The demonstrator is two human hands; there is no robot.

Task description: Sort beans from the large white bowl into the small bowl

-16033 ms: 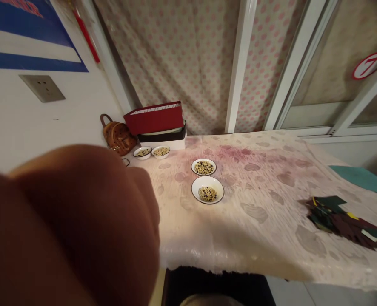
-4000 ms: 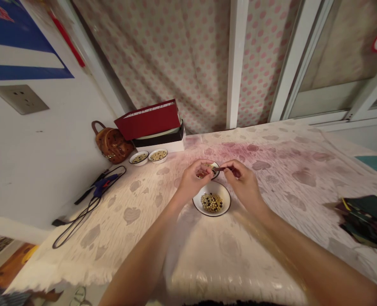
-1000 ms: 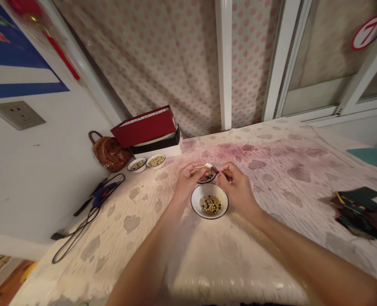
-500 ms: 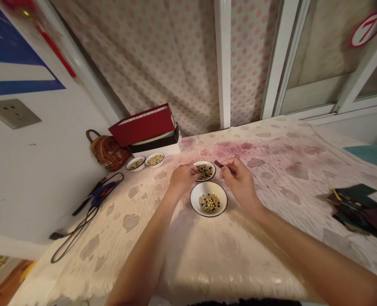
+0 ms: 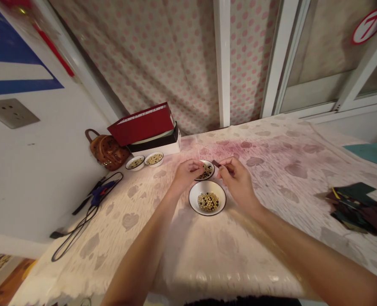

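Note:
Two dark-rimmed white bowls stand one behind the other in front of me. The nearer bowl (image 5: 194, 192) holds pale and black beads or beans (image 5: 208, 201), too small to tell which. My left hand (image 5: 187, 172) reaches over the left side of the farther bowl (image 5: 212, 170), which has a similar mix. Its thumb and fingers come together; whether anything is between them I cannot make out. At that bowl's right, my right hand (image 5: 236, 174) pinches a small dark brown piece (image 5: 215, 163), flat-looking, by its lower end.
Two more filled bowls, one left (image 5: 135, 163) and one right (image 5: 154, 159), stand before stacked boxes (image 5: 144, 127). Left of them are a brown mini backpack (image 5: 108, 151) and a blue corded tool (image 5: 99, 194). Dark green and brown flat pieces (image 5: 357, 208) lie at right.
My left hand has shifted slightly right and up, its fingers now stretched farther over the far bowl. My right hand keeps the brown piece in nearly the same spot.

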